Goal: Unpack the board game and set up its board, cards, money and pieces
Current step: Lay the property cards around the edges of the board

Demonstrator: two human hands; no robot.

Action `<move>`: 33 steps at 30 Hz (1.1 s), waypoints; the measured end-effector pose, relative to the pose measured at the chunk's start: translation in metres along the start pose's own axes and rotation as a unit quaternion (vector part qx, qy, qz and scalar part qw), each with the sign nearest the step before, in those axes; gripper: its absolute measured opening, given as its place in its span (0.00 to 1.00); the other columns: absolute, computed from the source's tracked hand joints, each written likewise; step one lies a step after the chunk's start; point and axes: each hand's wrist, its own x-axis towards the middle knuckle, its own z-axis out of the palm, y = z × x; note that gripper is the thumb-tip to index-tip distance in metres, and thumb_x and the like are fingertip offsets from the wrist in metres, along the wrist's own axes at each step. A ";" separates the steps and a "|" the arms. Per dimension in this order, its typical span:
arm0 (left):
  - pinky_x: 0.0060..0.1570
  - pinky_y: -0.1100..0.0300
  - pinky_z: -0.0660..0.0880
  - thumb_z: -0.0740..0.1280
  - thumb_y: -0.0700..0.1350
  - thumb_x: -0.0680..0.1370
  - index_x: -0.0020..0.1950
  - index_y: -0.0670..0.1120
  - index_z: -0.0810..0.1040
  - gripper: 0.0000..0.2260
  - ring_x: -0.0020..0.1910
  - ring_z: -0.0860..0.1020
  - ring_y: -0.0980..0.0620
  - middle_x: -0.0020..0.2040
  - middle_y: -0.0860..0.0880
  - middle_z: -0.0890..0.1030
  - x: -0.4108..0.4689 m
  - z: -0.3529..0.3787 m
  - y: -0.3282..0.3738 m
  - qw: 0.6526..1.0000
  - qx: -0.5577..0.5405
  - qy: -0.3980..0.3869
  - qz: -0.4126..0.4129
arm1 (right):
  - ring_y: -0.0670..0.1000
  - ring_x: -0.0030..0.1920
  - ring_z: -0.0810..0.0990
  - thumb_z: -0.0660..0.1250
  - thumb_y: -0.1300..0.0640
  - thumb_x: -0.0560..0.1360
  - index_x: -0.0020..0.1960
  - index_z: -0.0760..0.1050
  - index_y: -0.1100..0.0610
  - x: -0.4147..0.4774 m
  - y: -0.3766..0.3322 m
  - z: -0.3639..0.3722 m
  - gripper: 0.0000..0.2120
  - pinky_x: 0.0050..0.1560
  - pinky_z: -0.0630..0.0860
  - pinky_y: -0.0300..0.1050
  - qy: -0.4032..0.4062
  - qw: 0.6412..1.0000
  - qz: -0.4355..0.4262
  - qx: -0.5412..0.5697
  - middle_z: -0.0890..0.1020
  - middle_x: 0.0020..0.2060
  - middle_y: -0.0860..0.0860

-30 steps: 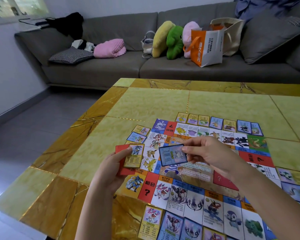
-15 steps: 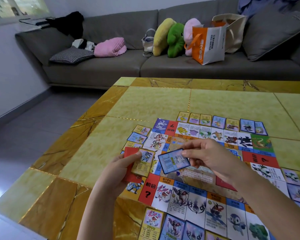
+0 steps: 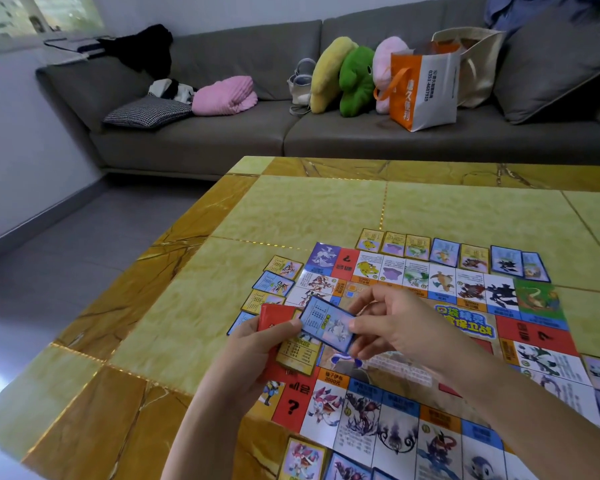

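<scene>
Blue card (image 3: 328, 328): flat, glossy rectangle with a dark blue border, pale printed face and small text; tilted, held above the board's left side. Pinched by the right hand (image 3: 392, 327), thumb under its near edge and fingertips on its far right end; the left thumb touches its left corner.

Deck (image 3: 284, 344): a fanned stack of thin cards, red back at the rear, yellow-faced card in front, gripped in the left hand (image 3: 253, 355), fingers curled behind and thumb pressed across the front.

Board (image 3: 440, 344): thin glossy printed sheet lying flat on the table, ringed with rectangular squares bearing creature pictures, red squares with question marks, and a yellow and blue title in the centre.

Laid cards (image 3: 447, 252): yellow- and blue-bordered rectangles set flat just outside the board's far edge; more lie along its left, near and right edges.

Table (image 3: 291, 209): polished stone-look top, pale yellow panels framed by amber veined bands.

Sofa (image 3: 222, 133): grey fabric, beyond the table, carrying cushions, plush toys and an orange and white bag (image 3: 423, 88).
</scene>
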 end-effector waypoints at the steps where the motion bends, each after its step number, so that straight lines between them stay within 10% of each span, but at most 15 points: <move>1: 0.29 0.56 0.80 0.70 0.39 0.71 0.56 0.35 0.74 0.16 0.36 0.84 0.42 0.47 0.35 0.83 -0.001 0.000 0.001 1.000 -0.013 0.007 0.001 | 0.56 0.33 0.82 0.67 0.68 0.74 0.48 0.73 0.64 0.000 0.000 0.000 0.04 0.34 0.80 0.44 -0.007 1.000 -0.002 -0.005 0.82 0.34 0.59; 33: 0.41 0.50 0.82 0.74 0.43 0.63 0.55 0.38 0.77 0.22 0.42 0.84 0.41 0.47 0.39 0.84 -0.002 0.003 -0.003 0.997 0.050 -0.009 0.064 | 0.45 0.28 0.77 0.73 0.58 0.71 0.48 0.78 0.60 -0.007 -0.006 0.008 0.09 0.29 0.71 0.37 -0.069 0.990 -0.021 -0.120 0.82 0.32 0.50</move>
